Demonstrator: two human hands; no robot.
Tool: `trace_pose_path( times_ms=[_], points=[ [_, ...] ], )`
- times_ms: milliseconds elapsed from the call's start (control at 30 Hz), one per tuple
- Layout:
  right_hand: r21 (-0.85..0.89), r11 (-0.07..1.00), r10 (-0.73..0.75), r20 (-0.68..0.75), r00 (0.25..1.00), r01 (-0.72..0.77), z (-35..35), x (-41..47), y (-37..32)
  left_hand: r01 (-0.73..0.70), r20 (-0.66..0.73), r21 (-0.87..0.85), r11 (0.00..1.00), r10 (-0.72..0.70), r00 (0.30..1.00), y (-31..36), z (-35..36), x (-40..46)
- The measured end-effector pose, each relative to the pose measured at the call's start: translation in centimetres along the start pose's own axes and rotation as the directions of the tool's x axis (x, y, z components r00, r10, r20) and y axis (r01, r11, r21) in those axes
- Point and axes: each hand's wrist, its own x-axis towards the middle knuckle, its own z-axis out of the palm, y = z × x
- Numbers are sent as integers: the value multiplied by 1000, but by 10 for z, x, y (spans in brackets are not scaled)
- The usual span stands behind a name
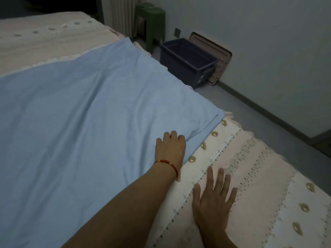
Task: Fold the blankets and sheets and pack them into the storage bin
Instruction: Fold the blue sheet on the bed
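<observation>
A light blue sheet (86, 111) lies spread over the bed, folded double along its right edge. My left hand (170, 149), with a red string bracelet at the wrist, presses on the sheet near that edge, its fingertips curled down into the cloth. My right hand (215, 196) lies flat with fingers spread on the pink patterned blanket (265, 176) that covers the bed beside the sheet. A dark blue storage bin (186, 61) stands open on the floor past the bed's far corner, with nothing visible inside.
A pink lid (222, 54) leans on the wall behind the bin. A green plastic stool (152, 20) stands by the curtain at the back. Grey floor (250, 111) runs between the bed and the white wall on the right.
</observation>
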Motion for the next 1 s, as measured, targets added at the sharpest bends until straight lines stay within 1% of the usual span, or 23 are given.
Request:
trace_pose_path(
  times_ms=[100,167,200,233,267,300,367,433,500,533,600,667,733,800,867,1000],
  points=[
    [-32,999,-23,9,1000,23,-4,3,-1,-53,100,-6,999,53,994,3,11,24],
    [-41,999,-18,13,1000,18,-7,1,2,-119,102,-32,992,122,987,10,16,36],
    [-47,999,-21,20,1000,22,-8,1,2,-127,63,-32,991,129,990,15,4,41],
    [-46,999,-17,26,1000,18,-9,-1,2,-102,67,-17,995,103,992,22,-11,42],
    [-36,999,-15,30,999,16,-9,-1,2,-103,146,-7,995,103,984,26,-23,43],
    [-27,1000,-12,29,999,12,-9,-1,2,-121,180,-38,992,126,975,31,-27,42],
    [-17,1000,-4,18,1000,4,-9,-1,2,-108,174,-71,992,119,977,39,-20,48],
    [-29,1000,-11,-1,1000,11,-10,-3,2,-126,224,-77,989,140,964,46,-12,40],
    [-12,1000,-15,-40,999,14,-10,-3,2,-64,192,-56,996,73,979,55,-1,40],
    [-7,1000,-6,-59,998,6,-9,-3,1,-48,138,-57,997,55,989,59,0,43],
    [11,1000,18,-92,996,-17,-7,1,0,-58,45,-60,996,61,997,71,11,60],
    [24,999,24,-143,989,-21,-4,3,-2,-79,-10,-101,992,79,997,80,11,82],
    [27,999,24,-192,981,-19,0,6,-1,-95,-54,-80,992,90,994,90,15,111],
    [32,999,29,-214,976,-22,3,7,-1,-63,1,-69,996,63,998,95,21,131],
    [43,999,29,-199,980,-20,4,7,-2,-65,66,-41,997,68,996,95,24,144],
    [44,999,17,-150,989,-10,1,8,-2,-34,87,-103,994,43,995,87,19,160]
  ],
)
